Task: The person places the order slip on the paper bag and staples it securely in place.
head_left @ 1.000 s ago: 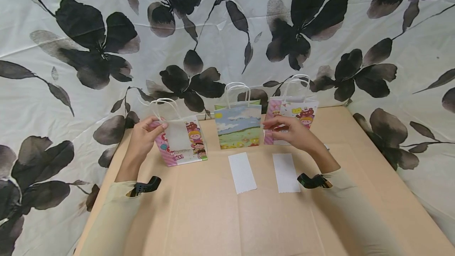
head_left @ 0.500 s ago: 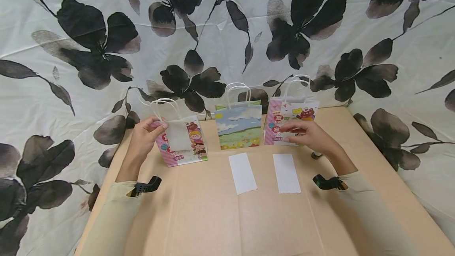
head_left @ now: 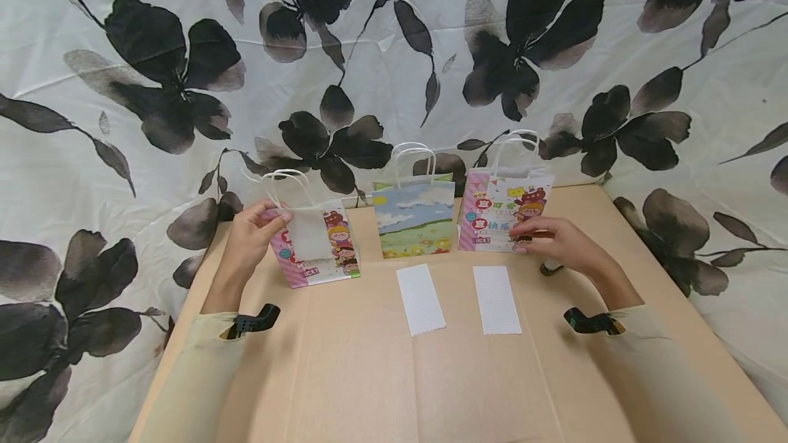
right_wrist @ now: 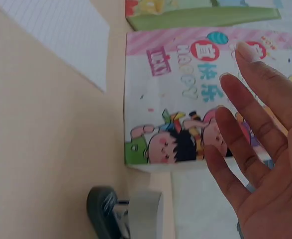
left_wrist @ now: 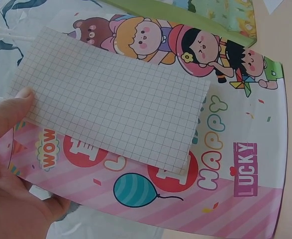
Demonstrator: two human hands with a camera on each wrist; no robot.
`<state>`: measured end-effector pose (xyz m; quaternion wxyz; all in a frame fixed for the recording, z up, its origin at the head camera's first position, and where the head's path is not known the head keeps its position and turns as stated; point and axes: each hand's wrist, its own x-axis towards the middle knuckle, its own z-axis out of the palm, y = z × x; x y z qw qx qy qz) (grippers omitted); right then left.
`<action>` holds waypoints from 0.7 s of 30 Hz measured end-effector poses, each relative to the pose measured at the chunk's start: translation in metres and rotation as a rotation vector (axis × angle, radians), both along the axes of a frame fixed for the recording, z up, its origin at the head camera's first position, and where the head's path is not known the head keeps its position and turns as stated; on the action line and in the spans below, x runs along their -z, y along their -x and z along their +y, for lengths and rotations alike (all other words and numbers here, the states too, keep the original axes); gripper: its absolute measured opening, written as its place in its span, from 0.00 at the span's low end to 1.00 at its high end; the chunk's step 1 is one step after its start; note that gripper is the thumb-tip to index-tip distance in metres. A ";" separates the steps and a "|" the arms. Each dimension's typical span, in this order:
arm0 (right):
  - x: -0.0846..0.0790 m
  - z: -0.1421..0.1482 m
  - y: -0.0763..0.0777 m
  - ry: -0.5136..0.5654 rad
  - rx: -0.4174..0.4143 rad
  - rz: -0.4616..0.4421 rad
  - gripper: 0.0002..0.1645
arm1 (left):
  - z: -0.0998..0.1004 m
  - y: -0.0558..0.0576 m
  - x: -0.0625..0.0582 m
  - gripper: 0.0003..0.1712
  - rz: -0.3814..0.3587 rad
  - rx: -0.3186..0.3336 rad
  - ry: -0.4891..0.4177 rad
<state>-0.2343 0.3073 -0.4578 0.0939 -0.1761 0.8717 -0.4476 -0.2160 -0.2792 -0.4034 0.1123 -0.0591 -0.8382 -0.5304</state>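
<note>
My left hand (head_left: 252, 234) grips the upper left of a pink-and-white cartoon gift bag (head_left: 345, 241) with white handles. In the left wrist view, the thumb (left_wrist: 24, 94) presses a gridded paper slip (left_wrist: 116, 99) flat on the bag's front; the fingers go behind the bag. My right hand (head_left: 569, 248) has its fingers spread and holds nothing. It is in front of the lower right of a matching gift bag (head_left: 477, 200), whose printed front shows in the right wrist view. Between them stands a gift bag with a painted sky and meadow (head_left: 412, 221).
Two white paper slips, a left one (head_left: 421, 299) and a right one (head_left: 496, 299), lie in front of the bags. A small dark-and-white object (right_wrist: 146, 214), perhaps a tape dispenser, sits by the right hand. Floral cloth (head_left: 382, 53) hangs behind the table (head_left: 369, 374).
My right hand has moved right, from the gap beside the middle bag to the right bag's lower right, uncovering that bag's print. My left hand keeps its grip in place.
</note>
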 end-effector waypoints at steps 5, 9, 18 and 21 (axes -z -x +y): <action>0.006 0.015 -0.002 -0.026 -0.006 0.012 0.19 | 0.000 0.001 -0.001 0.18 -0.010 -0.010 -0.007; 0.012 0.028 -0.001 -0.037 -0.017 0.023 0.19 | 0.000 0.001 -0.001 0.18 -0.009 -0.008 -0.007; 0.025 0.051 -0.002 -0.062 -0.048 0.016 0.19 | -0.001 0.001 -0.001 0.18 -0.018 -0.005 -0.004; 0.026 0.057 -0.004 -0.092 -0.041 -0.002 0.21 | -0.001 0.002 -0.001 0.18 -0.020 -0.005 -0.010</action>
